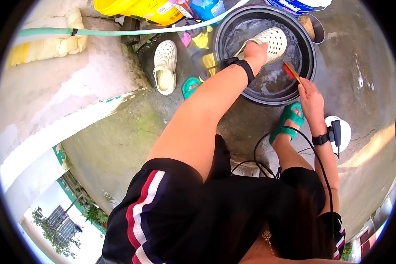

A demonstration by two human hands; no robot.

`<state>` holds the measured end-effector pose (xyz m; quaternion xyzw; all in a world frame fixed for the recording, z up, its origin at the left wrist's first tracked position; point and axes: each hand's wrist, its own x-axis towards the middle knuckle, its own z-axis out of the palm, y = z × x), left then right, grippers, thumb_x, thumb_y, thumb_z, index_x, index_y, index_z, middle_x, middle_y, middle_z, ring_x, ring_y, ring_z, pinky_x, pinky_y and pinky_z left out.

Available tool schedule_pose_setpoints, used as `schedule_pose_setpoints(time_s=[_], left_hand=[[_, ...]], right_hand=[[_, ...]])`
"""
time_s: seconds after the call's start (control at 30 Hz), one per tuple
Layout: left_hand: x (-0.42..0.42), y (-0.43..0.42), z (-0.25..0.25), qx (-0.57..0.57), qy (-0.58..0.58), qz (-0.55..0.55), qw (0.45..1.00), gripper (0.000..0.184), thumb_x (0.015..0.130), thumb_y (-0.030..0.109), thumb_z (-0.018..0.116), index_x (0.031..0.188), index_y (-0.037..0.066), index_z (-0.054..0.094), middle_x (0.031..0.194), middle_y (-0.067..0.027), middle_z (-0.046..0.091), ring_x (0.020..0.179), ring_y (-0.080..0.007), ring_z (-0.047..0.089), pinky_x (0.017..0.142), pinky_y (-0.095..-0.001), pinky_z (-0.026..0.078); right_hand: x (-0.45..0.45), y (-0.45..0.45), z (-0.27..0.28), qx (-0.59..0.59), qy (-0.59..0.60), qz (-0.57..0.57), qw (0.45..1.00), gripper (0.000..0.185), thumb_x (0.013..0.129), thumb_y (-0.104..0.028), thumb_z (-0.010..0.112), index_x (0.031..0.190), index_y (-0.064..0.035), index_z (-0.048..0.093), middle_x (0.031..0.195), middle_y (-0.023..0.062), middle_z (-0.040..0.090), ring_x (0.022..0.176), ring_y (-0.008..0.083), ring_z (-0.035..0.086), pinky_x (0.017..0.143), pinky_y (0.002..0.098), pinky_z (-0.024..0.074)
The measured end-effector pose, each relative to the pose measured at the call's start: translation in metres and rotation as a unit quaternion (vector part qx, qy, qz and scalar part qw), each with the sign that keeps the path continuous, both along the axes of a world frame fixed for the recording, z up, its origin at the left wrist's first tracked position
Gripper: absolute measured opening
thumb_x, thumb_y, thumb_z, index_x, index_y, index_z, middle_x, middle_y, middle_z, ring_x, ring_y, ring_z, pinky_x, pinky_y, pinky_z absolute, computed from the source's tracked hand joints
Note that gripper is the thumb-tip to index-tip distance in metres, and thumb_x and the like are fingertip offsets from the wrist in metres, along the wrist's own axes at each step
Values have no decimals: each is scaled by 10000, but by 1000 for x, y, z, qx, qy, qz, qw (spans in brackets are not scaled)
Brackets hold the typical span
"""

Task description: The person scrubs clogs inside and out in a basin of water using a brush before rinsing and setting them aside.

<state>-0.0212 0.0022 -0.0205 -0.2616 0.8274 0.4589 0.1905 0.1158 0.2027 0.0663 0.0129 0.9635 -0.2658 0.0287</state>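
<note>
One pale clog (165,64) is standing on the floor (119,154), whether scrubbed unclear; the left hand (255,51), fingers partly hidden, is gripping the matching clog (277,42), seemingly unfinished, inside the black basin (268,97); a brush (293,72) is sitting gripped in the right hand (312,95).

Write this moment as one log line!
left hand: holding cream clog | right hand: holding red-bristled brush | black tub: sudsy water
</note>
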Motion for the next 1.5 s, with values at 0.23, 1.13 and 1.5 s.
schedule_pose_setpoints(time_s=[0.23,1.13,1.5], left_hand=[[41,12,-31,-243,136,-349,895,312,863,234,702,1103,37,733,1295,-178,484,1211,-354,457,947,-462,516],[9,-25,-5,555,-123,85,818,309,946,29,560,1243,-56,576,1146,-166,656,1034,-299,655,891,-420,545],[2,-35,-1,511,-170,145,830,369,1003,74,442,1341,-44,533,1270,-204,623,1155,-350,620,1031,-504,488]], right_hand=[[-6,-18,-19,122,-13,60,991,283,959,-206,567,1175,-68,687,1184,157,673,913,376,696,790,460,574],[19,-47,14,-17,25,33,999,414,974,-231,574,1385,-187,551,1012,191,610,722,390,661,641,487,561],[2,-66,-10,-54,-4,19,998,491,987,-265,513,1470,-191,464,863,259,635,706,480,640,648,539,551]])
